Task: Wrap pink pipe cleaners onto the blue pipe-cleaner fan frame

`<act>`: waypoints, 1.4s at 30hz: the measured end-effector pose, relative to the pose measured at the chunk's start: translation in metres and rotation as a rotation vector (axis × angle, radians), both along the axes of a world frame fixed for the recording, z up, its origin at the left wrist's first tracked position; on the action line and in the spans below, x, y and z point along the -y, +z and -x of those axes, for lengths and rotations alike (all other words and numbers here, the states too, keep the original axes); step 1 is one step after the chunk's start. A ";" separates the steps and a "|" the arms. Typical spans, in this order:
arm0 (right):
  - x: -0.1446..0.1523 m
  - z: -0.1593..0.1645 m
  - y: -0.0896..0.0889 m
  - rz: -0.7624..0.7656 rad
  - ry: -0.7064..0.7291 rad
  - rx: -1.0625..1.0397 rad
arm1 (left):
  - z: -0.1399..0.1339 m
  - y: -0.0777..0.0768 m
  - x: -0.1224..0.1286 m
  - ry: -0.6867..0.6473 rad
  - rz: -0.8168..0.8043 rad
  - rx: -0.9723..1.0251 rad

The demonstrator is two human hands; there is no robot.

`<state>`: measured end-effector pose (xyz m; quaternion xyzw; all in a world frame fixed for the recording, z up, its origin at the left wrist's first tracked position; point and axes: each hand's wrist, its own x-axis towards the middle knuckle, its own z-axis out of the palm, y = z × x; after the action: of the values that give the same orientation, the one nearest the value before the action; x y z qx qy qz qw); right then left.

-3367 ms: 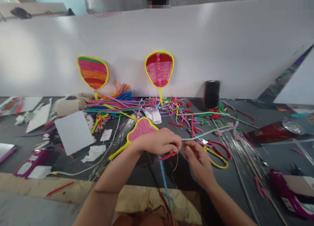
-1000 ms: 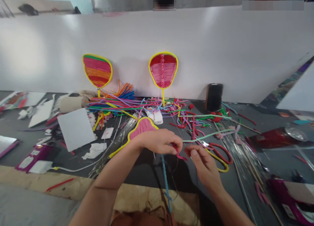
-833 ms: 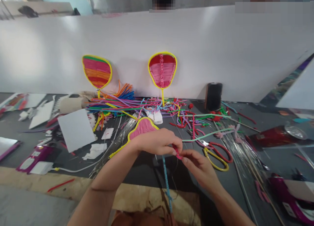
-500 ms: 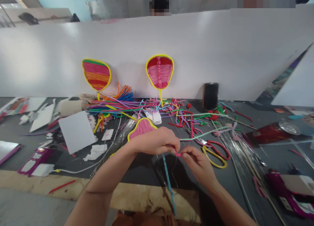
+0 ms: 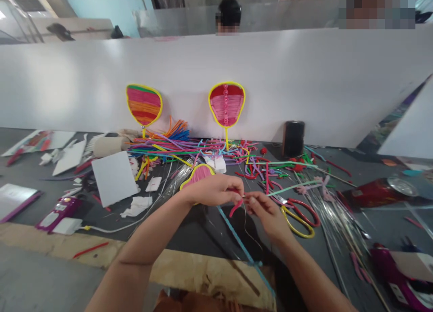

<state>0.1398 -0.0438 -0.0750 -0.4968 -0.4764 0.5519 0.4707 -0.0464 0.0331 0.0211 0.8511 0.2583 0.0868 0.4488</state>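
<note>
Red fuzzy pipe-cleaner piece [image 5: 236, 207] now droops curled between left hand [image 5: 214, 189] and right hand [image 5: 265, 209], both pinching it, fingertips drawn closer together than earlier.

The pink pipe cleaner [image 5: 236, 208] is a short fuzzy piece, bent into a loose curve, pinched at its top end between both sets of fingertips with the free end drooping down over the dark table. A blue pipe cleaner [image 5: 244, 248] runs straight from under the left hand diagonally toward the near table edge. A thin bare wire [image 5: 249, 228] hangs down in a loose curve just beside the pink one.
</note>
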 end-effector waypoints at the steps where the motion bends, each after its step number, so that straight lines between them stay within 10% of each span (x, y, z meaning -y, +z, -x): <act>1: 0.000 -0.007 0.005 -0.043 -0.055 0.064 | 0.001 -0.003 -0.002 0.069 0.052 0.004; 7: 0.007 -0.017 0.045 -0.787 0.035 0.867 | -0.007 -0.030 -0.008 0.360 0.340 0.164; 11: 0.007 -0.003 0.051 -0.984 0.035 1.278 | -0.015 -0.034 -0.004 0.455 0.477 0.238; 20: 0.001 -0.007 0.047 -1.115 0.040 1.180 | -0.015 -0.038 0.005 0.456 0.500 0.299; 25: 0.000 -0.014 0.049 -0.852 0.017 0.767 | -0.015 -0.037 0.012 0.448 0.351 0.245; 34: -0.012 -0.020 0.040 0.189 0.056 -0.162 | -0.012 -0.034 0.021 0.375 0.252 0.211; 42: -0.010 -0.013 0.038 0.343 0.058 -0.362 | -0.007 -0.033 0.019 0.257 0.200 0.120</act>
<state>0.1527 -0.0338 -0.0374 -0.4486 -0.2975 0.7180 0.4412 -0.0395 0.0145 -0.0117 0.7556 0.3448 0.1680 0.5309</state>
